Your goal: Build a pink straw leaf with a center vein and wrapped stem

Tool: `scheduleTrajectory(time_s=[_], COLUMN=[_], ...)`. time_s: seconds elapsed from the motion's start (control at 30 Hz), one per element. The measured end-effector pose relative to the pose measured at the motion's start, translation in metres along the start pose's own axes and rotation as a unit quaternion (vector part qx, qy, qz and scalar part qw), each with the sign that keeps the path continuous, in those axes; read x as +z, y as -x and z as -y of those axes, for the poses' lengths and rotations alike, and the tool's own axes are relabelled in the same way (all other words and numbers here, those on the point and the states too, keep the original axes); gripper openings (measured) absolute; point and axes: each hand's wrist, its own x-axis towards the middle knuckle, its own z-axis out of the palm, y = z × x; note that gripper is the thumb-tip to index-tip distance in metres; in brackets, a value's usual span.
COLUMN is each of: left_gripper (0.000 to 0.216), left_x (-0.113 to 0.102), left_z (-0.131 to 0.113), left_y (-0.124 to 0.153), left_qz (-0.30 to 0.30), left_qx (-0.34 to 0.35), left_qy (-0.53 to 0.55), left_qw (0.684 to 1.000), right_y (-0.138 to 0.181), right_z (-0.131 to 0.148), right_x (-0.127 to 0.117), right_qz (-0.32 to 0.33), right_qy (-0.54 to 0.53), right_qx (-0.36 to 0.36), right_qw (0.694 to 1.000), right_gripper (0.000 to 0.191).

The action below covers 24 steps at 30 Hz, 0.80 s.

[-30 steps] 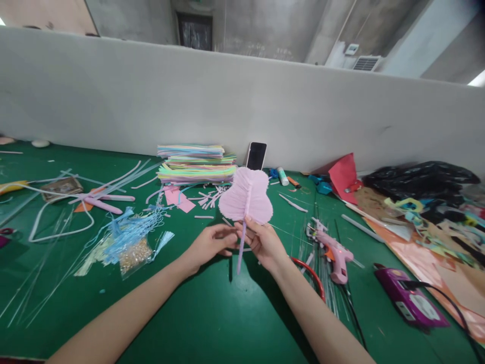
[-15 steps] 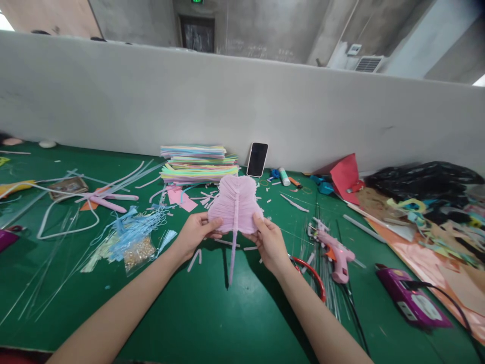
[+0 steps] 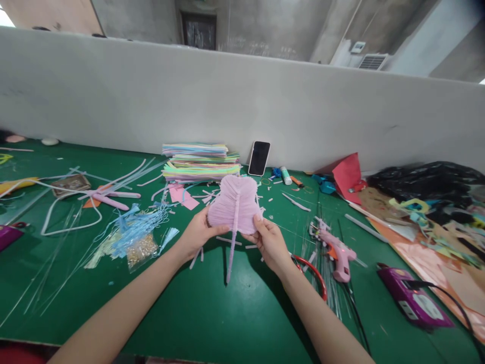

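Fan [image 3: 220, 211], lilac and fuzzy, head view: held up over the green bench [image 3: 204, 313], stem [image 3: 230, 258] pointing toward the near edge; cannot tell whether the stem tip meets the bench. Left hand [image 3: 199, 232]: grip closed on the lower left edge, thumb across the front near the stem. Right hand [image 3: 271, 241]: grip closed on the lower right edge, thumb in front. Step in hand, by judgement: shaping or checking the fan two-handed. Next move seems to call for light, even pressure at both edges, lest the pile crush or the stem bend. Nearby: strip stack [image 3: 200, 164] behind, blue tassels [image 3: 132, 232] left, pink glue gun [image 3: 337, 253] right, apart from the hands.
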Motion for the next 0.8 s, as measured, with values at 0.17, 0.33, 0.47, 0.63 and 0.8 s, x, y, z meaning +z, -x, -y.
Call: scheduleTrajectory(time_s=[0.17,0.33,0.47,0.63,0.8], left_gripper=[0.063,0.063,0.055,0.055,0.051], left_x=[0.000,0.003,0.004,0.002,0.005], left_z=[-0.001,-0.002,0.002,0.007,0.012], left_y=[0.002,0.004,0.003,0.001,0.002], left_qz=[-0.004,0.022,0.002,0.005,0.008], left_qx=[0.016,-0.014,-0.022,-0.039,-0.079], left_qy=[-0.010,-0.006,-0.008,0.014,0.045], left_qw=[1.000,1.000,1.000,0.999,0.996], right_y=[-0.001,0.002,0.003,0.003,0.003], right_z=[-0.003,-0.004,-0.004,-0.003,-0.002], right_x=[-0.001,0.001,0.004,0.006,0.007], right_qz=[0.000,-0.001,-0.005,-0.010,-0.031], right_qy=[-0.004,-0.009,-0.014,-0.022,-0.034], right_qx=[0.007,0.004,0.013,0.024,-0.001], right_qw=[1.000,1.000,1.000,0.999,0.999], right_gripper=[0.039,0.039,0.037,0.036,0.032])
